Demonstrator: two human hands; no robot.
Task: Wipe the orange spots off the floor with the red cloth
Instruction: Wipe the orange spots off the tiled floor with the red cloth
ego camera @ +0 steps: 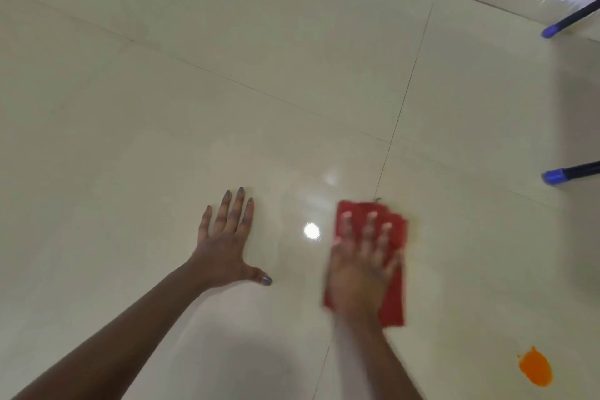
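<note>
Pressing red cloth (394,302) flat, right hand (360,273), orange spot (536,369) near

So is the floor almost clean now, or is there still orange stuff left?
Not finished yet. The right hand is pressing the red cloth flat on the floor, blurred as if mid-wipe, and the tiles around it look shiny and spotless. The left hand just rests flat on the tile. One orange spot still sits off to the right, apart from the cloth, so that is left.
</note>
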